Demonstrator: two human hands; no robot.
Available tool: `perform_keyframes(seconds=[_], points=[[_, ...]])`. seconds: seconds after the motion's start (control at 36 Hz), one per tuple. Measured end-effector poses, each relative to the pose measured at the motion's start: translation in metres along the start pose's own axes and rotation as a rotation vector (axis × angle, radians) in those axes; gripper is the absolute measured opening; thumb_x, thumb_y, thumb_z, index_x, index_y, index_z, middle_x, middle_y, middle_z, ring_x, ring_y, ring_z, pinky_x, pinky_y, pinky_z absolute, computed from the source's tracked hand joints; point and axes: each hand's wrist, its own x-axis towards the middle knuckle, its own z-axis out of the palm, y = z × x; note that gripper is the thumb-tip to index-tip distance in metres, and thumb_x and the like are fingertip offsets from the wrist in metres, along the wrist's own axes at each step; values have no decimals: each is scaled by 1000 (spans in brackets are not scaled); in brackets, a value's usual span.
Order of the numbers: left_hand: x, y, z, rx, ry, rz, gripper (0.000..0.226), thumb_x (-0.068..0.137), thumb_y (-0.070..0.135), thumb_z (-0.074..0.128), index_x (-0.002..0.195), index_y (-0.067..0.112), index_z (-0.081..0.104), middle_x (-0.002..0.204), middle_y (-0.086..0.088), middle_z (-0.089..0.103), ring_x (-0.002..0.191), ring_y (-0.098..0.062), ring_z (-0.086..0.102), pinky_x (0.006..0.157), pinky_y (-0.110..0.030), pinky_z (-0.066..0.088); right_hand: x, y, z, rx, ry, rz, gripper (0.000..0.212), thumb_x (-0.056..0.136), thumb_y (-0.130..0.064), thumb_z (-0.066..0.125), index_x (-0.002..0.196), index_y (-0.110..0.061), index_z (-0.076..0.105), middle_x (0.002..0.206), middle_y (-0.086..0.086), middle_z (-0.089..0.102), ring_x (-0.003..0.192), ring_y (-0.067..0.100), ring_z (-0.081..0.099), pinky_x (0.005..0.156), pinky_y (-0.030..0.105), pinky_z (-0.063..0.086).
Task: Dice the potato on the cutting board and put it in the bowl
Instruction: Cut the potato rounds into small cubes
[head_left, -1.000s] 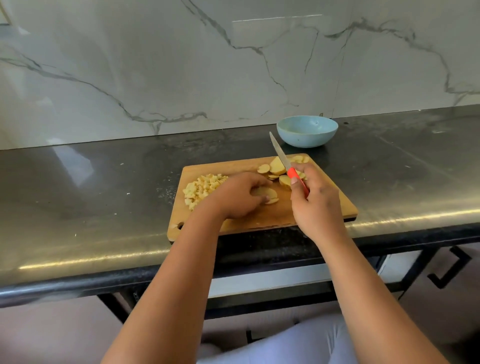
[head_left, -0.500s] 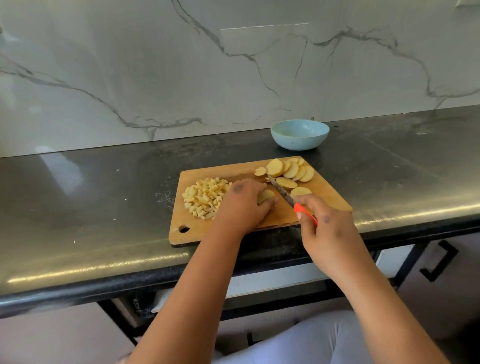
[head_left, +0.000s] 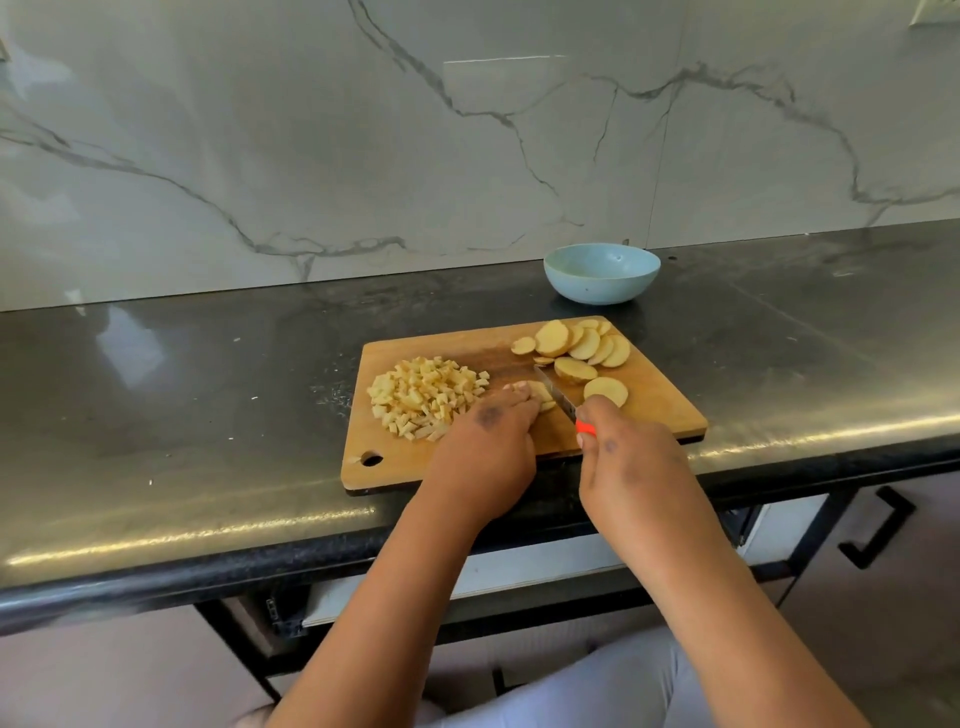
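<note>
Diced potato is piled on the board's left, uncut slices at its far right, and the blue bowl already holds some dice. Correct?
Not quite. In the head view the blue bowl looks empty; all diced potato lies on the cutting board, with the slices at its far right.

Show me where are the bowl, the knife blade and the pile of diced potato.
bowl (head_left: 601, 283): head view, front outer wall.
knife blade (head_left: 555, 391): head view, mid-blade.
pile of diced potato (head_left: 427, 397): head view, pile centre.

Wooden matt cutting board (head_left: 649, 410), glossy dark stone counter (head_left: 182, 389), polished marble-look wall (head_left: 311, 130), perhaps ceramic bowl (head_left: 601, 280).
</note>
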Motion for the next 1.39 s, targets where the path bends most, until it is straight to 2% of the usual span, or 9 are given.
perform_keyframes(seconds=[0.31,0.42,0.61,0.72,0.94,1.08,1.17,1.33,1.39], points=[[3,1,0,-3,-26,-18,50,96,10,40,145,16,46,154,-2,38,142,-17,33,116,-33,29,20,-20,-1,-47,-176,62,14,96,-7,36,90,-18,42,69,-2,43,59,9,40,46,26,29],[0,4,-3,17,-32,-28,48,98,13,39,146,16,44,156,1,36,142,-16,31,116,-28,26,-8,-13,-15,-32,-191,79,10,98,-14,41,93,-18,48,72,0,49,63,14,50,56,34,43],[-1,4,-3,41,-43,-34,48,100,18,37,148,17,41,157,2,32,145,-16,27,118,-29,23,-22,-1,-31,-22,-7,-18,9,96,-13,48,100,-18,54,60,0,49,50,13,45,44,30,31],[-3,4,-2,30,-28,-32,49,99,15,38,147,15,42,156,-1,35,144,-17,30,118,-32,27,-10,-6,-18,-2,-71,16,9,97,-13,48,100,-20,52,70,0,54,58,14,52,51,36,46],[-1,2,-2,20,-29,9,43,102,22,41,143,17,49,155,-1,37,141,-19,35,112,-32,35,16,-32,-1,-98,-162,11,21,99,-12,37,115,-16,49,74,-5,40,68,15,43,60,28,37],[-2,2,-3,41,-44,-22,49,100,17,38,148,19,40,158,3,32,144,-14,28,116,-26,24,-10,-15,-16,-52,-171,67,11,96,-12,44,89,-20,45,71,-2,47,62,13,47,52,29,35],[-2,2,-5,45,-42,-25,48,100,18,38,147,20,42,157,4,33,144,-14,29,117,-26,25,-26,-4,-31,-16,-147,33,10,94,-10,47,92,-20,51,69,2,54,61,18,52,54,38,42],[-9,8,-3,-1,1,-70,54,99,17,40,152,15,33,162,2,18,148,-16,20,121,-30,21,-16,1,-31,30,1,-44,6,95,-15,49,98,-19,53,63,-3,51,51,9,46,44,28,34],[-12,9,-3,-4,26,-89,49,97,17,42,145,13,45,158,-2,30,145,-18,28,119,-29,25,-17,-1,-21,20,-32,-27,8,95,-14,50,100,-19,54,65,-2,52,54,12,50,46,32,39]])
